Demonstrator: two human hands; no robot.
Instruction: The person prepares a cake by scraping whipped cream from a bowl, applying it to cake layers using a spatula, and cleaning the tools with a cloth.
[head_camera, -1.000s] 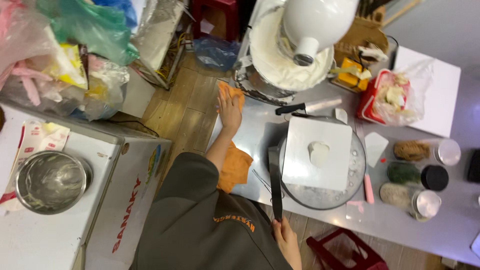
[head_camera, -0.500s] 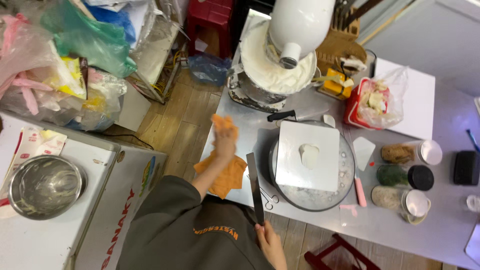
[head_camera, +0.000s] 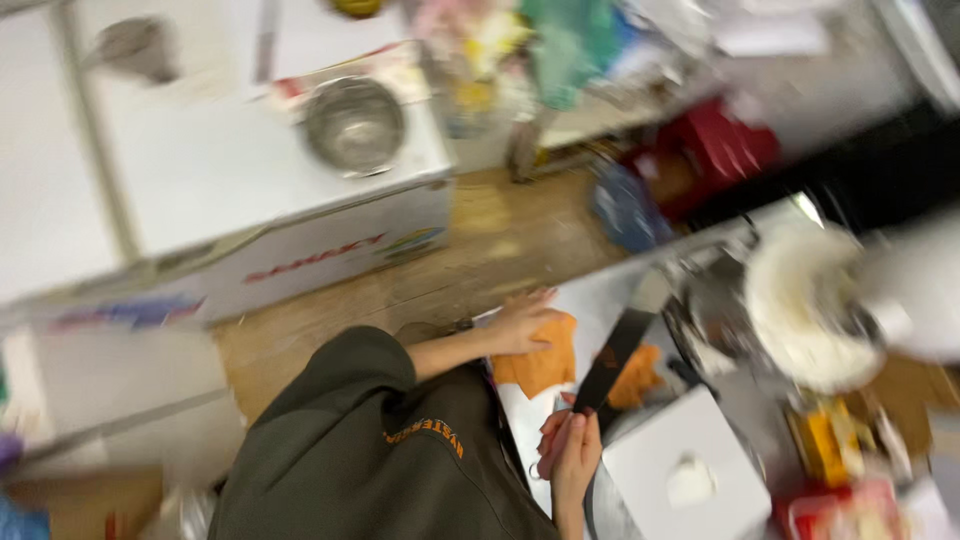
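Here, long dark knife (head_camera: 615, 360) gripped at its handle end by right hand (head_camera: 570, 455), blade slanting up and away beside the orange cloth (head_camera: 540, 362). Left hand (head_camera: 520, 322) pressed flat on that cloth, nearer to it. Blade tip and surroundings lost in motion blur.

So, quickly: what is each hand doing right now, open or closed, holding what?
Left hand: open, pressing flat on the orange cloth.
Right hand: closed around the long dark blade.
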